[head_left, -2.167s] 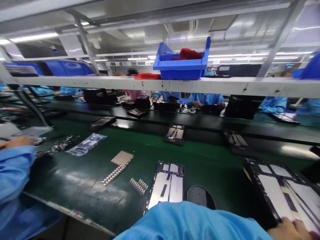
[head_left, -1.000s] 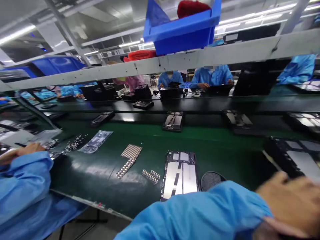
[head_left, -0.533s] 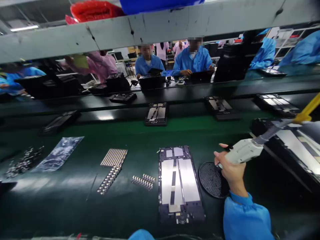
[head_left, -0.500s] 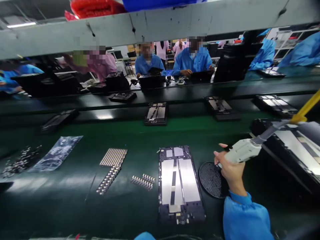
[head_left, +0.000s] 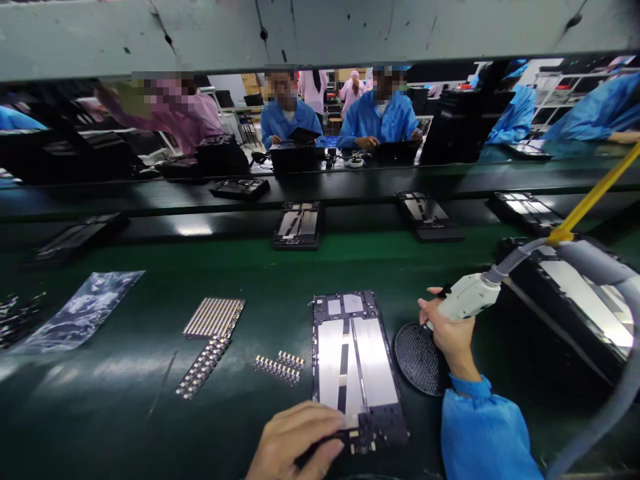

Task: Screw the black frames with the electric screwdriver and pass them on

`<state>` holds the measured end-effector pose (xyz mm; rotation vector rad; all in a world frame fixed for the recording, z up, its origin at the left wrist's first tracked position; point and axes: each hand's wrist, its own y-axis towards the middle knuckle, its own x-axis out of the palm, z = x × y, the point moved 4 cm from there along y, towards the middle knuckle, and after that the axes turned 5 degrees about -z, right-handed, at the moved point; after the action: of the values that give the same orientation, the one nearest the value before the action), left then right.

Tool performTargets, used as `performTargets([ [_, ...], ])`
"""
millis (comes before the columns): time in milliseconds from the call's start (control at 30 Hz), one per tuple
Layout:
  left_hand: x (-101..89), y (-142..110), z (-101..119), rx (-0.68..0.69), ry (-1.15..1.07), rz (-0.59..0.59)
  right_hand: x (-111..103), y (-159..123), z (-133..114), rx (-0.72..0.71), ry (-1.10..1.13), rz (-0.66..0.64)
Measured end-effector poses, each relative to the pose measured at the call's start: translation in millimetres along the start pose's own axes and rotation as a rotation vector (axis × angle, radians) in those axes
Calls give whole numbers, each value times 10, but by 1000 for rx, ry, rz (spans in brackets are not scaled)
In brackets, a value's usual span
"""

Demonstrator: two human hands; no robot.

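Note:
A tablet back frame [head_left: 356, 360] with silver plates lies flat on the green belt in front of me. My left hand [head_left: 295, 443] rests on its near left corner, fingers curled over the edge. My right hand [head_left: 450, 333] is closed round a white electric screwdriver [head_left: 465, 299] whose grey cable runs up to a yellow cord [head_left: 593, 200]. The tool's tip points down over a round black screw tray [head_left: 419, 357] just right of the frame.
Strips of small parts [head_left: 213, 319] and short strips [head_left: 279, 365] lie left of the frame, a plastic bag [head_left: 80, 310] farther left. Another frame [head_left: 575, 300] sits at right. More frames [head_left: 297, 223] ride the far belt. People in blue coats work opposite.
My head has tipped down from the shelf to the belt. My right hand took up the screwdriver over the screw tray. My left hand has just come in onto the frame's near corner.

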<state>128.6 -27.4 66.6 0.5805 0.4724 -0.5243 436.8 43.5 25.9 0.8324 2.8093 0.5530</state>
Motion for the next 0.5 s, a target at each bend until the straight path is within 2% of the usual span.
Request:
performTargets([
  [100,-133,-228,-216,-87,252,88,5,-7,-3,3,-8,-5],
  [300,-376,-483,-405,-230,419,202,-5,-8,23,-3,-11,-6],
  [400,-497,-599,-540,-279,524,212,-13,-13,26,-5,-11,-12],
  [500,-549,-750,-751,-245,671,146,-8,-20,6,-9,-17,-11],
])
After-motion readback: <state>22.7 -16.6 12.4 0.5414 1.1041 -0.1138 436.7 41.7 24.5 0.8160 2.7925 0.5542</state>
